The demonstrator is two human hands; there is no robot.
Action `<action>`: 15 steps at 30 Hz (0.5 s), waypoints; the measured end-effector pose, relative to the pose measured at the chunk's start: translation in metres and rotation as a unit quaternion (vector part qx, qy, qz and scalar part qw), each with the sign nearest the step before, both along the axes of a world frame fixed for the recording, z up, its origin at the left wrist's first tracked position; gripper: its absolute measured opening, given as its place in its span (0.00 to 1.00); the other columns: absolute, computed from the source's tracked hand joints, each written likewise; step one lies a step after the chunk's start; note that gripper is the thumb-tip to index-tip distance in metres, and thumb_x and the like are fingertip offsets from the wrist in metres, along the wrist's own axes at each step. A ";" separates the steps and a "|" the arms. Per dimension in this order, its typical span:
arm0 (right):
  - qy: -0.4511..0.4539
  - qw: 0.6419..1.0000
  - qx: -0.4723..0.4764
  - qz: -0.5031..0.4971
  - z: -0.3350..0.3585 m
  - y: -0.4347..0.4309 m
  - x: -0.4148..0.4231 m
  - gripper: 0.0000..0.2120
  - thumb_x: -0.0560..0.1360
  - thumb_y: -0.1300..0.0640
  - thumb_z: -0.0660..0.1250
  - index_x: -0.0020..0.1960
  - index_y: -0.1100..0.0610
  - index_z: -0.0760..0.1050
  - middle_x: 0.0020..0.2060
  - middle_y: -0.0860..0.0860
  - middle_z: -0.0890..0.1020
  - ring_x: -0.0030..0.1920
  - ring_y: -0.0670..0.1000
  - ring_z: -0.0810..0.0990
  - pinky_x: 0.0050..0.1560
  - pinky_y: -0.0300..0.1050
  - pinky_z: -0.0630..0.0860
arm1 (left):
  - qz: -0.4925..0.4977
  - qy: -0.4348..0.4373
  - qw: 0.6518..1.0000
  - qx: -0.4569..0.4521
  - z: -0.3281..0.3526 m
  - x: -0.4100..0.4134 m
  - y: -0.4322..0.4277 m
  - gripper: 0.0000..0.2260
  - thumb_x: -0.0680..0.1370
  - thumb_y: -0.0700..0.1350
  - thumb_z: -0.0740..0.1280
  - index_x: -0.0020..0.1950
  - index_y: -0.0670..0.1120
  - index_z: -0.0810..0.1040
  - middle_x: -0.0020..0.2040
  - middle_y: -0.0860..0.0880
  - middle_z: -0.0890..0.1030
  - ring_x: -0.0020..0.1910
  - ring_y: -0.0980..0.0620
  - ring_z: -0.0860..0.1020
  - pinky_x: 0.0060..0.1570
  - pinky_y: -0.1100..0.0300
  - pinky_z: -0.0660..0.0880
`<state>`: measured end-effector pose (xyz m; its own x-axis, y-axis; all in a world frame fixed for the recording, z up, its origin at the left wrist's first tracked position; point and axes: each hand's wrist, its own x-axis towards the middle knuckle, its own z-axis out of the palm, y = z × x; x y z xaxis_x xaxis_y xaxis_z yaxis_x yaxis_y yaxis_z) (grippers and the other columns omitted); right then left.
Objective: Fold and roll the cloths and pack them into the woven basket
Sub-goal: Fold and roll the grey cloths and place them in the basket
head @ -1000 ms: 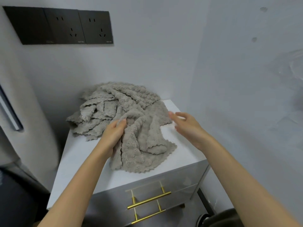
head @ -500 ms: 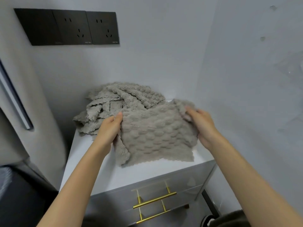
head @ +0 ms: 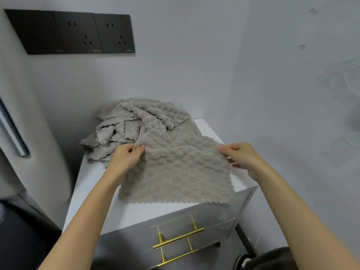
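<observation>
Left hand (head: 126, 159) pinches the cloth (head: 179, 172) at its far left corner; right hand (head: 244, 157) pinches the far right corner. Cloth is spread nearly flat, near edge lying on the white cabinet (head: 93, 193), zigzag hem toward the person. Behind it, a pile (head: 140, 121) of the same grey-beige cloths, rumpled, at the cabinet's back against the wall. Two gold handles (head: 178, 238) on the drawer fronts. Black sockets (head: 78, 33) on the wall above left.
</observation>
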<state>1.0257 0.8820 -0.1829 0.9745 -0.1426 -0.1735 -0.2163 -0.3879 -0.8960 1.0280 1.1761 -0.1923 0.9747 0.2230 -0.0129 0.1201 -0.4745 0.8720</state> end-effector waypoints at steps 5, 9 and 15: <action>-0.067 0.964 0.239 -0.095 0.009 -0.011 0.002 0.12 0.78 0.55 0.66 0.58 0.61 0.77 0.48 0.55 0.84 0.44 0.50 0.82 0.46 0.42 0.78 | 0.069 0.020 0.966 -0.250 0.016 -0.002 0.004 0.11 0.79 0.50 0.65 0.40 0.45 0.76 0.36 0.47 0.78 0.35 0.50 0.75 0.40 0.59 0.72; -0.044 0.965 0.251 -0.059 0.007 -0.012 0.000 0.22 0.76 0.59 0.69 0.67 0.55 0.64 0.48 0.56 0.81 0.44 0.50 0.81 0.47 0.42 0.76 | 0.062 0.022 0.963 -0.261 0.018 -0.005 0.002 0.09 0.77 0.52 0.67 0.43 0.47 0.79 0.42 0.50 0.81 0.43 0.51 0.78 0.51 0.54 0.73; -0.069 0.996 0.019 0.043 0.000 -0.015 -0.010 0.24 0.73 0.67 0.69 0.67 0.53 0.71 0.54 0.57 0.77 0.53 0.53 0.78 0.53 0.41 0.75 | 0.000 -0.019 0.981 -0.191 0.010 -0.012 0.007 0.18 0.77 0.49 0.68 0.30 0.49 0.67 0.30 0.49 0.65 0.33 0.51 0.64 0.34 0.57 0.58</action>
